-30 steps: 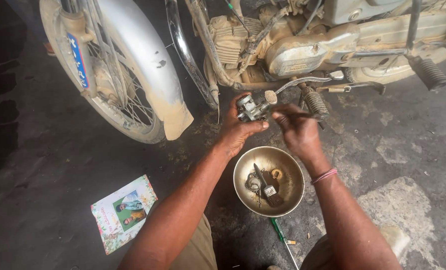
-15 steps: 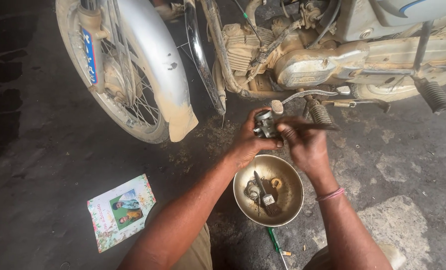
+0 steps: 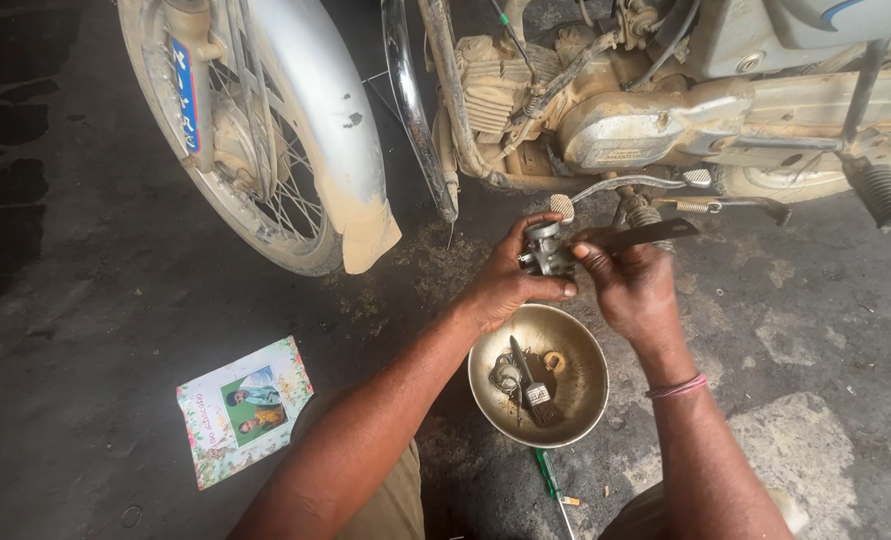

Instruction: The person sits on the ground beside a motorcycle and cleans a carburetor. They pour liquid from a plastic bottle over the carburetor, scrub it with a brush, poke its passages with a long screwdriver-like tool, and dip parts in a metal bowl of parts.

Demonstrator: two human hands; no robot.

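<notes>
Above the brass bowl (image 3: 580, 400) beside the motorcycle (image 3: 605, 120), the left hand (image 3: 505, 290) grips a small metal carburettor (image 3: 545, 248) that the right hand (image 3: 630, 290) works with a dark flat tool (image 3: 645, 235), best kept steady over the bowl, a colourful printed card (image 3: 243, 408) lying on the floor to the left

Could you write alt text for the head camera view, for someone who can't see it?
A person's left hand holds a small metal engine part while the right hand works a flat dark tool on it, above a metal bowl holding a brush and small parts. A dusty motorcycle stands behind on stained concrete.
</notes>
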